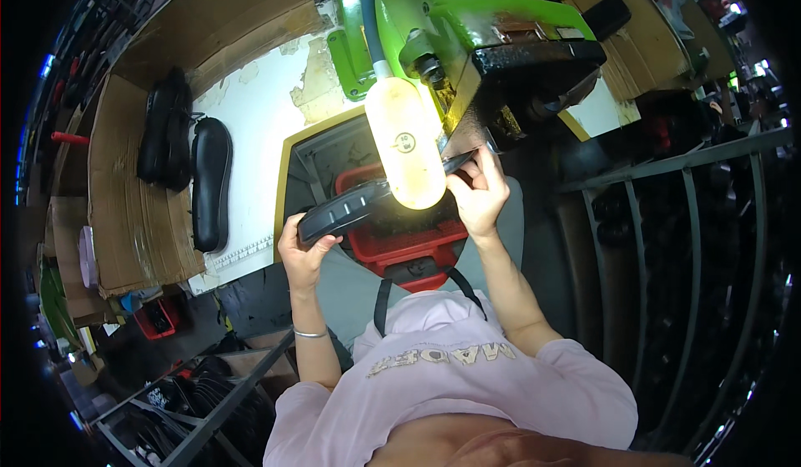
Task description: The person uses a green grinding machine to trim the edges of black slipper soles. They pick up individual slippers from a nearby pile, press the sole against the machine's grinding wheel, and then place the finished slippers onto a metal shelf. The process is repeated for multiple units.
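A long black moulded piece (349,212) with rounded ends and ribbed sides is held at a slant in front of a green machine (450,8). My left hand (307,252) grips its near left end, thumb on one side and fingers on the other. At its far right end my right hand (481,196) has its fingers closed on the edge, close beside the machine's metal guard (467,133). A glowing oval lamp (405,146) hides the middle of the piece. Whether the piece touches the machine I cannot tell.
Under my hands sits a red crate (400,246). To the left, a black elongated case (212,185) lies on the white tabletop (250,150), beside another dark case (164,133) against a cardboard box (113,208). A metal railing (684,167) runs along the right.
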### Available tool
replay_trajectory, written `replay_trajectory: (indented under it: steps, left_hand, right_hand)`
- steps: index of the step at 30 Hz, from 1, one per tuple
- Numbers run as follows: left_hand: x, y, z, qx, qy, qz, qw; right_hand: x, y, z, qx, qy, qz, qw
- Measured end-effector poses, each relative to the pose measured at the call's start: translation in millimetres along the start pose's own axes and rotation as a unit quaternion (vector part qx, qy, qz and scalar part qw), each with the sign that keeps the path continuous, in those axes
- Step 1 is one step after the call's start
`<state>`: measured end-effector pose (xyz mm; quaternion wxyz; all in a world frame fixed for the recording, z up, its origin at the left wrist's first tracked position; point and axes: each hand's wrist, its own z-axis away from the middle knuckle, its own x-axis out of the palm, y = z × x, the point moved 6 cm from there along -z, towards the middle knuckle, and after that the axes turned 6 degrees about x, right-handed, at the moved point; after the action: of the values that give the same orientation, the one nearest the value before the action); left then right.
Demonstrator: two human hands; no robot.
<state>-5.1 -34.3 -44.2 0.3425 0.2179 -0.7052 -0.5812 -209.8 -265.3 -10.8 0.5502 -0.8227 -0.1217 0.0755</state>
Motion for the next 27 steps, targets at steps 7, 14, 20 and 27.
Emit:
replay_trajectory:
  steps: [7,14,20,27]
  left_hand:
    - [62.6,-8.0,-33.5,0.112,-0.200,-0.386,0.894]
    - [157.0,-15.2,-40.7,0.208,-0.108,-0.228,0.945]
    - [161.8,-44.3,-22.5,0.146,-0.019,-0.104,0.984]
    - [181.1,-41.3,-13.4,0.095,-0.021,-0.045,0.994]
  right_hand:
    - [2.2,-40.8,3.2,-0.230,0.012,0.186,0.955]
    - [-16.8,9.7,-5.3,-0.047,-0.022,0.075,0.996]
    - [-12.2,165.5,94.2,0.446,-0.151,-0.265,0.842]
    - [9.5,169.2,153.3,0.532,-0.184,-0.542,0.624]
